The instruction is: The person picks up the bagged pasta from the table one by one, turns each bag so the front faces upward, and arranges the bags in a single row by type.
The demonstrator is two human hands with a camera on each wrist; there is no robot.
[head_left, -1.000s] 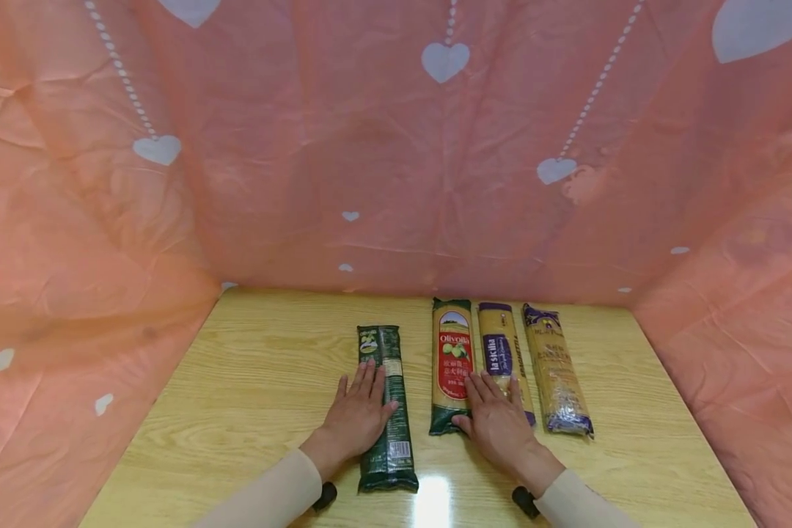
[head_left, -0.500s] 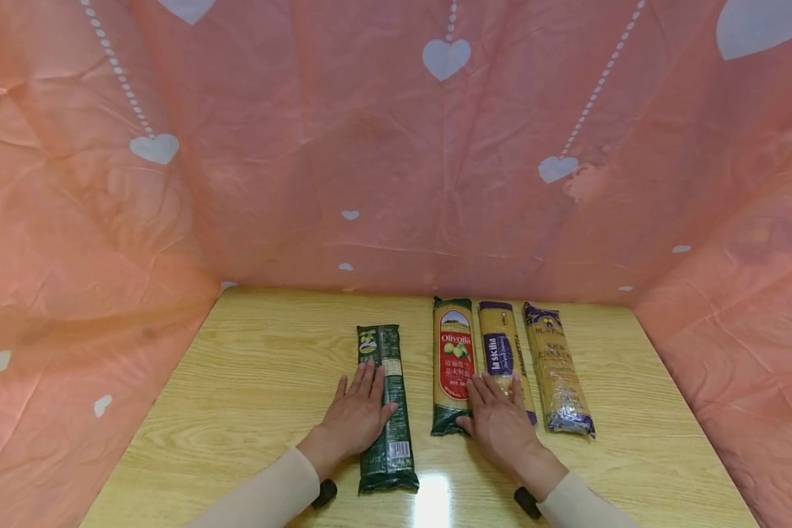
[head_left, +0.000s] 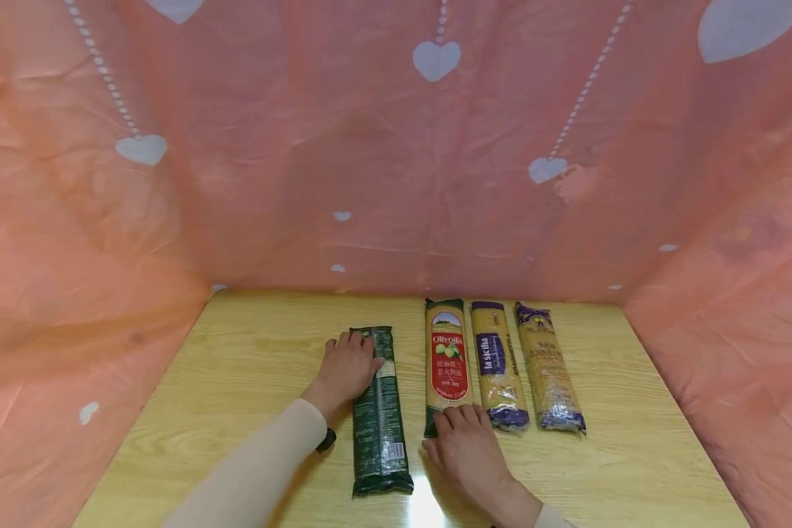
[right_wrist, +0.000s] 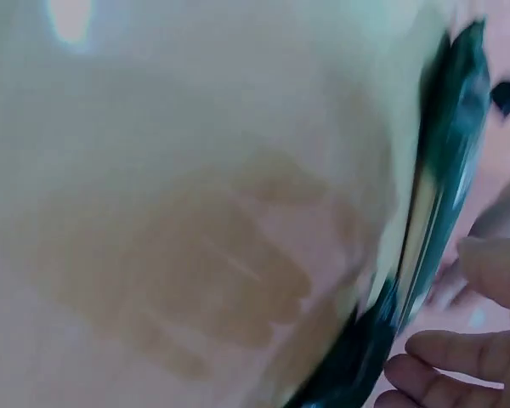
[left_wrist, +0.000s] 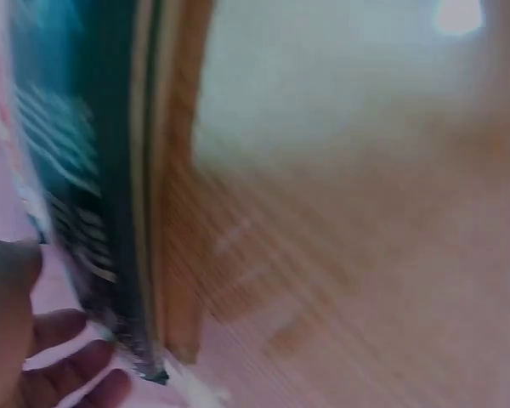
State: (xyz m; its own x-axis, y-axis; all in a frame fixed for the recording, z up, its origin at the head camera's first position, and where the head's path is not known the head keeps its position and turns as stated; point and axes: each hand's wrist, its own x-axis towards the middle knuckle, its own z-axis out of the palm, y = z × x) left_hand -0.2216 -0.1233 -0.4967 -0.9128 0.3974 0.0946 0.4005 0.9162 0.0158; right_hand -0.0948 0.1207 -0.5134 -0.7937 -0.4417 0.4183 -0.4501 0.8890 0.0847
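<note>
A dark green spaghetti pack lies lengthwise, label text and barcode up, left of the middle of the table. My left hand is over its far half, fingers bent at the far left edge and thumb by the right side. In the left wrist view a gap shows between thumb and fingers beside the pack. A red-labelled Olivoila spaghetti pack with green ends lies to the right. My right hand is at its near end, fingers bent and overlapping the end, thumb apart to the left.
Right of the Olivoila pack lie a purple-banded La Sicilia spaghetti pack and a purple-ended pasta pack, slightly slanted. All rest on a glossy wooden table. A pink cloth with hearts stands behind and along the sides.
My left hand has moved away from me along the green pack, its fingers now bent. The right hand has drawn back toward me and left, off the La Sicilia pack. The packs stay put.
</note>
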